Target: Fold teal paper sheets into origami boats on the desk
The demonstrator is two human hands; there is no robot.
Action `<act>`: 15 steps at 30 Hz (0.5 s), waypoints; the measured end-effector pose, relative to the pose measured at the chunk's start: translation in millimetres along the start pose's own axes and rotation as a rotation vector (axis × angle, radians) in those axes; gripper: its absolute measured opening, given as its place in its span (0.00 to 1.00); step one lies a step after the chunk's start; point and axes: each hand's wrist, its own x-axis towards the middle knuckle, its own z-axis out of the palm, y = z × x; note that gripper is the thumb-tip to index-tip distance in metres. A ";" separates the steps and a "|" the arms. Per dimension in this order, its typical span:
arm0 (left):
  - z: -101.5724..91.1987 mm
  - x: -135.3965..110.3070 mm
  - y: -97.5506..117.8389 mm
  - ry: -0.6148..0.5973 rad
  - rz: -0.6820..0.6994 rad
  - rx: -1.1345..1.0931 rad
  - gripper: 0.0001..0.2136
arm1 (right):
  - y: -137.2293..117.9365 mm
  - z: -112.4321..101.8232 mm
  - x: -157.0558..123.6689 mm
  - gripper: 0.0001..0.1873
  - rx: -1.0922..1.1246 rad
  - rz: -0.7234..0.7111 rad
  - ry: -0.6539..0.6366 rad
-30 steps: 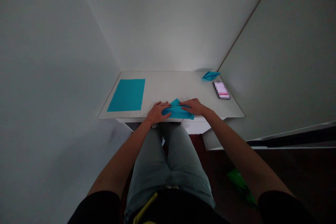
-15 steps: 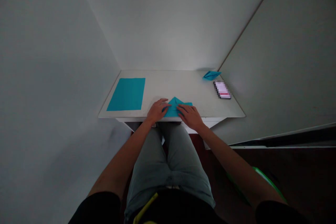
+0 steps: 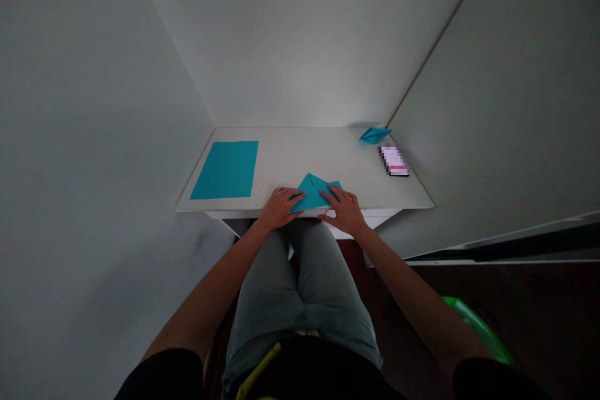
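A folded blue paper (image 3: 313, 195) lies at the front edge of the white desk (image 3: 300, 153), its point aimed away from me. My left hand (image 3: 280, 208) lies flat against its left side, fingertips on the paper. My right hand (image 3: 344, 209) presses on its right corner with the fingers spread. Neither hand grips it, and both hide parts of its lower edges. A flat blue sheet (image 3: 225, 170) lies to the left, and a small folded blue paper boat (image 3: 375, 135) sits at the far right.
A phone (image 3: 394, 160) with a pixelated screen lies at the desk's right side. White walls close in the desk at the back and both sides. My knees are under its front edge, and a green object (image 3: 475, 328) lies on the dark floor at right.
The folded paper now shows a broader triangle, with less of it under my hands. My right hand has shifted toward the paper's right corner, and the flat sheet and boat have not moved.
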 end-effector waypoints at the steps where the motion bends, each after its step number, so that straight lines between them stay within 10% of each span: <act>1: 0.8 -3.5 1.4 0.004 -0.020 -0.027 0.26 | 2.2 -1.3 -3.9 0.39 0.011 0.003 0.006; 8: -10.9 -15.1 12.4 0.077 -0.163 -0.301 0.13 | 17.3 -24.0 -21.3 0.17 0.228 0.032 0.041; 15: -29.7 30.0 -12.3 0.255 -0.410 -0.686 0.18 | 46.7 -46.7 33.1 0.26 0.703 0.178 0.179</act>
